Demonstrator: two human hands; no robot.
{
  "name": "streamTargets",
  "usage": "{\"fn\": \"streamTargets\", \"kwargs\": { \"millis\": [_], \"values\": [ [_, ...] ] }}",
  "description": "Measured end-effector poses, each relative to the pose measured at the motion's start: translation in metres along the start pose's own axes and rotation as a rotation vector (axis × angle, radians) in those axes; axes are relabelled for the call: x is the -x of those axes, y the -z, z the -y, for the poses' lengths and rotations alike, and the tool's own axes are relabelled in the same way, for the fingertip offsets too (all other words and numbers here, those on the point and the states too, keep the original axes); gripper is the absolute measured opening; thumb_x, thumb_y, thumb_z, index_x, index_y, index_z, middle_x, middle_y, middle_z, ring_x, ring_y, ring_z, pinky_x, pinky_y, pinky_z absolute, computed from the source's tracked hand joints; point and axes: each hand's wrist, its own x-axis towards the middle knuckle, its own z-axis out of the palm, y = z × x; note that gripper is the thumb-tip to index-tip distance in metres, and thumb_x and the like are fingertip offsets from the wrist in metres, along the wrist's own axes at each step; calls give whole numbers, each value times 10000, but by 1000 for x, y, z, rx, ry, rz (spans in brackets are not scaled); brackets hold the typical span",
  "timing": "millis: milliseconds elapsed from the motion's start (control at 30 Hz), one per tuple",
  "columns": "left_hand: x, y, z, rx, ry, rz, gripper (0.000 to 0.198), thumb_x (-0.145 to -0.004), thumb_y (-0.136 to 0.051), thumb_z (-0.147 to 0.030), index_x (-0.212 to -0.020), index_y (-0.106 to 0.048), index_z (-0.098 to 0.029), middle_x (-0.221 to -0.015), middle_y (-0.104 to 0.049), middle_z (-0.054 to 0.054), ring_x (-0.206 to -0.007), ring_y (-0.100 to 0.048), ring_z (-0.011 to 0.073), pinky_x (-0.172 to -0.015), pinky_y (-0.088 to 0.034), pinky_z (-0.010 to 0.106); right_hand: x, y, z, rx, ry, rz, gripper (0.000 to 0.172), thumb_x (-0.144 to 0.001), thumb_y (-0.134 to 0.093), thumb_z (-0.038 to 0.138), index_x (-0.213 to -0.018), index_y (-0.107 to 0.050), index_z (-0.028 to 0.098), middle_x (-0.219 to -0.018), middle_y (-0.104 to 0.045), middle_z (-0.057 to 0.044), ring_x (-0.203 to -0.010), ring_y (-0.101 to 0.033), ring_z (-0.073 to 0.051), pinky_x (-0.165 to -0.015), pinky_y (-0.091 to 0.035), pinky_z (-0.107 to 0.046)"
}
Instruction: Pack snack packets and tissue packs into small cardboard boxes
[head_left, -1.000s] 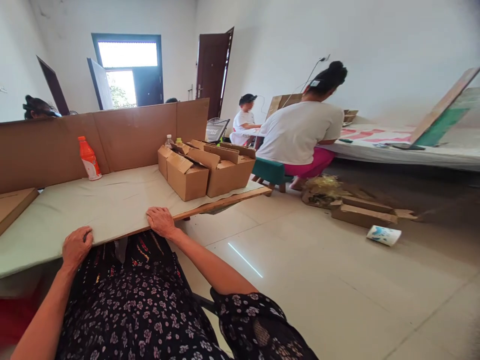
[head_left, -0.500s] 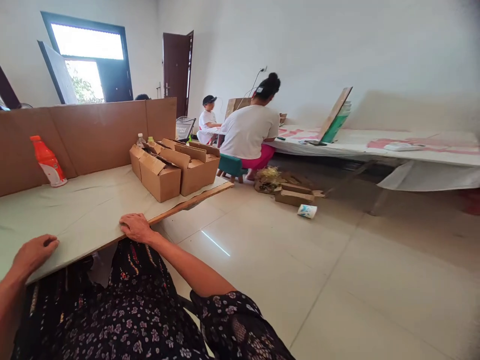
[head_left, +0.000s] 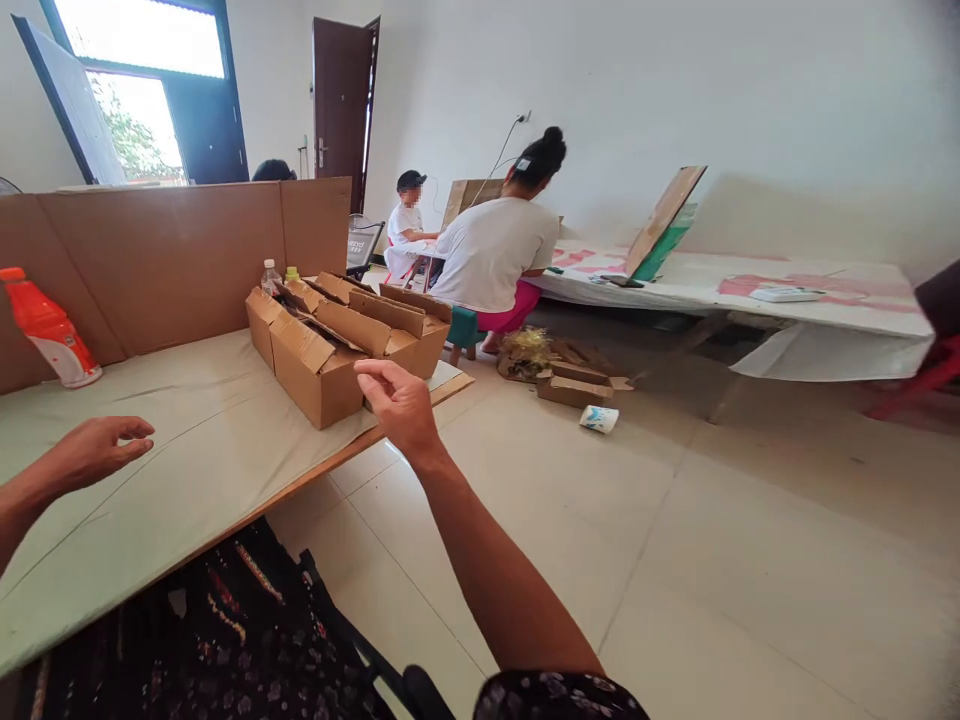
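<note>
I have my left hand [head_left: 96,450] loosely parted above the table [head_left: 202,430]; my right hand [head_left: 397,402], curled narrow, is before the boxes [head_left: 300,370] on it. Whether it grips anything, I cannot tell.

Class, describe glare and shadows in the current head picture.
Head view: the upper window pane glares white; head view, too: the floor lies dark beneath the far table, and a soft shadow marks the wall beside the leaning board.

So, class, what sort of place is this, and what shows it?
Probably a makeshift workroom: cardboard boxes stand on a covered table, and a person in a white top sits beside a second table.
</note>
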Motion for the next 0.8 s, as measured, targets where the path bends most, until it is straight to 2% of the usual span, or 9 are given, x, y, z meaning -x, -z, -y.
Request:
{"fn": "streamTargets", "kwargs": {
  "millis": [133,200,267,367,433,533,600,700,800],
  "values": [
    [-37,-3,-35,14,-165,25,411,-783,-542,-401,-1069,-742,-185,-1112,-775,25,-816,-680,213,-846,-533,341,-33,-3,-18,54,-64,-7,406,-871,-597,297,-1265,-642,212,-1175,-751,-100,-1037,-713,-240,-945,-549,-419],
    [-54,-6,-59,25,-268,-10,480,-813,-513,-386,-1204,-697,-177,-1305,-699,57,-871,-680,214,-909,-526,368,-44,-12,-19,74,-78,34,501,-850,-634,295,-1345,-589,229,-1233,-736,-102,-1077,-702,-248,-972,-537,-442],
    [-70,-10,-84,38,-365,-56,565,-848,-491,-375,-1366,-599,-179,-1484,-572,82,-1030,-673,239,-997,-503,393,-50,-21,-15,64,-70,79,570,-859,-631,301,-1415,-525,232,-1278,-717,-105,-1135,-678,-252,-1015,-512,-460],
    [-96,-17,-119,48,-503,-142,651,-860,-493,-301,-1499,-454,-181,-1626,-403,90,-1390,-489,282,-1163,-389,434,-53,-29,-4,-4,4,101,570,-876,-615,291,-1430,-499,225,-1317,-694,-103,-1216,-638,-245,-1088,-459,-468],
    [-116,-23,-139,58,-652,-238,689,-834,-475,-177,-1520,-413,-161,-1641,-375,112,-1495,-365,276,-1214,-328,461,-53,-32,2,-58,76,99,516,-887,-609,269,-1396,-528,231,-1323,-691,-92,-1250,-618,-234,-1116,-437,-456],
    [-146,-36,-158,85,-873,-355,748,-742,-443,-25,-1484,-443,-114,-1603,-421,168,-1505,-356,289,-1206,-339,507,-53,-38,5,-156,149,146,409,-911,-590,230,-1320,-584,246,-1318,-688,-72,-1219,-634,-208,-1063,-492,-398],
    [-162,-46,-163,100,-939,-352,674,-706,-451,4,-1354,-576,-134,-1486,-566,149,-1469,-409,304,-1182,-364,522,-55,-41,0,-242,151,193,359,-920,-574,204,-1275,-608,248,-1311,-678,-70,-1091,-690,-180,-963,-556,-351],
    [-175,-59,-162,115,-975,-308,451,-704,-465,10,-1016,-708,-207,-1101,-765,58,-1243,-614,271,-1104,-425,482,-60,-43,-14,-298,148,191,270,-940,-551,191,-1185,-654,241,-1204,-711,-66,-993,-717,-168,-901,-590,-338],
    [-173,-65,-157,144,-975,-289,385,-715,-453,26,-893,-695,-215,-950,-773,25,-980,-689,204,-1031,-450,428,-68,-33,-30,-160,146,194,223,-971,-523,200,-1078,-713,244,-1130,-747,-68,-1110,-691,-202,-1008,-555,-404]
  ]
}}
